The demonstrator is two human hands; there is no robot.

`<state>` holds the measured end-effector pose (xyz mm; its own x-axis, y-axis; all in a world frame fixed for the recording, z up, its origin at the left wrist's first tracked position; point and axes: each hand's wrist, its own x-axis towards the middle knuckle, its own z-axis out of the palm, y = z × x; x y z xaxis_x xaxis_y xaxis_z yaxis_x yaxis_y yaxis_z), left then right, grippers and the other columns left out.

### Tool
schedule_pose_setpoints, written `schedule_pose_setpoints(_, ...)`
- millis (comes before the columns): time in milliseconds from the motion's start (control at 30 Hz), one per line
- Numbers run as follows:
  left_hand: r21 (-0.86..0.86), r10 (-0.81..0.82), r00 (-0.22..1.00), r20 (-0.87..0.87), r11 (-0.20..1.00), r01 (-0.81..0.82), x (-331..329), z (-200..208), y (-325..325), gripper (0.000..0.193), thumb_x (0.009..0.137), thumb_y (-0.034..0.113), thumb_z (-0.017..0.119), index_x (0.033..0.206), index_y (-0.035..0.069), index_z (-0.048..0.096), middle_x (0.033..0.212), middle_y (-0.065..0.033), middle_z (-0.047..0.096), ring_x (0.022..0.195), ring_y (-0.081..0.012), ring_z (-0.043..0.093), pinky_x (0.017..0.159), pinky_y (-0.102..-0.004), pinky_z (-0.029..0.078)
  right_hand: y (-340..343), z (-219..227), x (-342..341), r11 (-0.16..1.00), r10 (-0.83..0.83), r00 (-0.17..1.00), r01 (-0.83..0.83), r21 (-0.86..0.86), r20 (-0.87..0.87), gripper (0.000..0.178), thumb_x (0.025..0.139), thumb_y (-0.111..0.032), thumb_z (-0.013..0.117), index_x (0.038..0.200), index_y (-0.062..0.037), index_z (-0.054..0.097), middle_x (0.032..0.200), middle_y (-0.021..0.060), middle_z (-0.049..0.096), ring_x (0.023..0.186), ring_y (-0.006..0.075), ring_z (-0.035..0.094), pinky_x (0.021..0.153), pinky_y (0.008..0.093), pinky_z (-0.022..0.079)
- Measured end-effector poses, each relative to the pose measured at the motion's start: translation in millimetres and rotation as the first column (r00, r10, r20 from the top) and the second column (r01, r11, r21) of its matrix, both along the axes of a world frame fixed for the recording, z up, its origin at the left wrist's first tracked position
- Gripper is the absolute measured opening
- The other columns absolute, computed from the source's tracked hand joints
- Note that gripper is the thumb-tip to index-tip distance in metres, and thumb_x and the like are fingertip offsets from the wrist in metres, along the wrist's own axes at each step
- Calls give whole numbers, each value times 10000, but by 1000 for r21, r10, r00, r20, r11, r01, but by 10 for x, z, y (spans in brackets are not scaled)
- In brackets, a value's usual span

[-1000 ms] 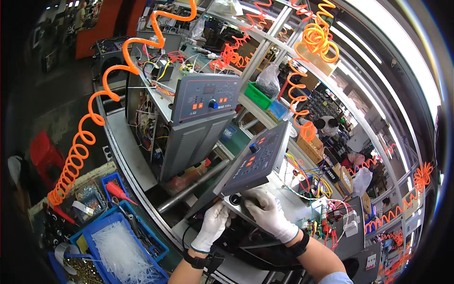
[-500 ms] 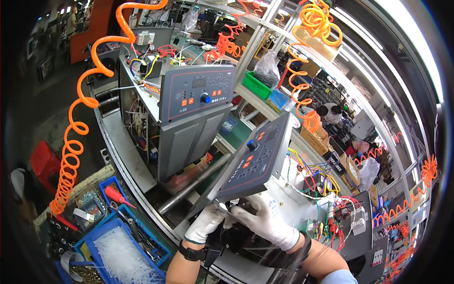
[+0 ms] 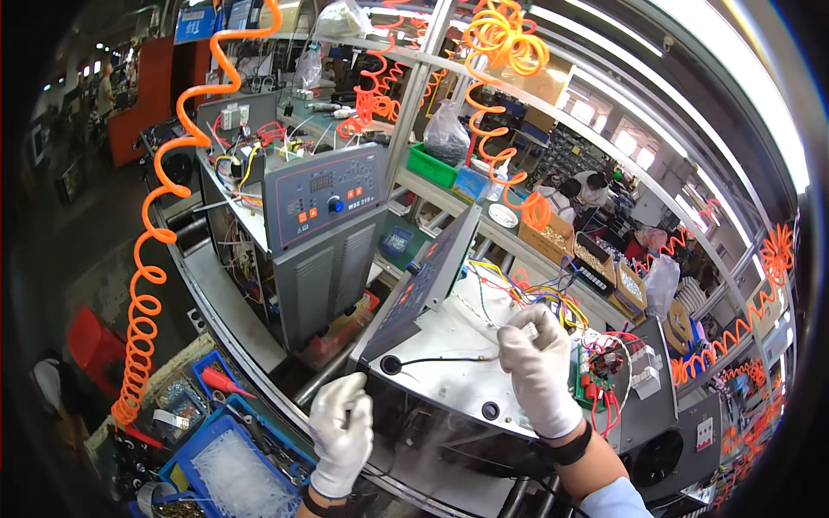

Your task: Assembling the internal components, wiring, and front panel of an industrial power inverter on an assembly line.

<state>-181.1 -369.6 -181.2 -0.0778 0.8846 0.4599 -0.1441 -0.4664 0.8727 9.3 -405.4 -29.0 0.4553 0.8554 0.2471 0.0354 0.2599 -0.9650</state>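
My right hand (image 3: 542,375), in a white glove, is raised over the white metal plate (image 3: 458,332) of a welding machine. Its fingers are closed on a thin black cable (image 3: 445,359), which runs across the plate from a round black grommet (image 3: 391,365) near the corner. Part of the cable is hidden behind the glove. My left hand (image 3: 341,432), gloved too, hangs apart from the machine's near left corner, fingers loosely bent and thumb apart, with nothing seen in it. The tilted grey control panel (image 3: 419,276) stands along the plate's left edge.
Another welding machine (image 3: 324,203) stands upright at left. Coloured wires (image 3: 553,298) and a green circuit board (image 3: 587,375) lie beyond my right hand. Blue bins (image 3: 242,466) with white cable ties and tools sit at lower left. An orange coiled hose (image 3: 142,302) hangs at left.
My right hand has moved from the panel's lower edge up over the plate, and the black cable now stretches to it. My left hand has drawn away from the panel, down and left.
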Motion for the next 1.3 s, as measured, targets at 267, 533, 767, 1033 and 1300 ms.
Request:
schedule_pose_setpoints(267, 442, -8, 896, -444, 868, 227, 661, 625, -14, 83, 812, 74, 617, 866, 47, 560, 734, -103, 598, 693, -341, 585, 595, -428, 444, -234, 351, -70, 827, 517, 842, -538, -162, -155, 312, 890, -95, 634, 1151, 70, 589, 976, 78, 636, 799, 112, 592, 702, 251, 484)
schedule_pose_setpoints(533, 504, 229, 843, -486, 862, 56, 628, 606, -23, 254, 808, 56, 609, 1054, -7, 618, 889, -160, 629, 741, -342, 594, 676, -423, 457, 233, 127, 270, 775, 522, 848, -427, -466, 90, 300, 930, -314, 601, 997, -31, 677, 713, -11, 615, 522, 25, 446, 481, 184, 350)
schedule_pose_setpoints(767, 274, 188, 866, -462, 960, -62, 408, 451, 348, 718, 787, -8, 591, 1415, -67, 246, 1416, -262, 332, 1307, -371, 372, 1084, -417, 321, 679, -10, 572, 758, 550, 832, -460, -463, 74, 248, 966, -295, 534, 1033, -90, 655, 735, -64, 519, 594, 17, 452, 522, 179, 380)
schedule_pose_setpoints(1033, 258, 160, 820, -550, 966, -16, 453, 411, 387, 791, 796, 63, 635, 1431, -69, 182, 1380, -269, 370, 1273, -374, 400, 1073, -439, 324, 731, -35, 611, 722, 570, 807, -402, -563, 154, 315, 966, -380, 510, 963, -98, 651, 699, -94, 448, 575, 15, 375, 509, 185, 322)
schedule_pose_setpoints(1300, 281, 174, 842, -511, 959, -27, 471, 374, 436, 842, 770, 131, 695, 1418, -86, 203, 1331, -279, 421, 1194, -413, 437, 1024, -484, 312, 784, 5, 582, 743, 572, 767, -336, -579, 290, 290, 975, -341, 486, 963, -92, 633, 690, -90, 431, 605, 30, 374, 532, 211, 352)
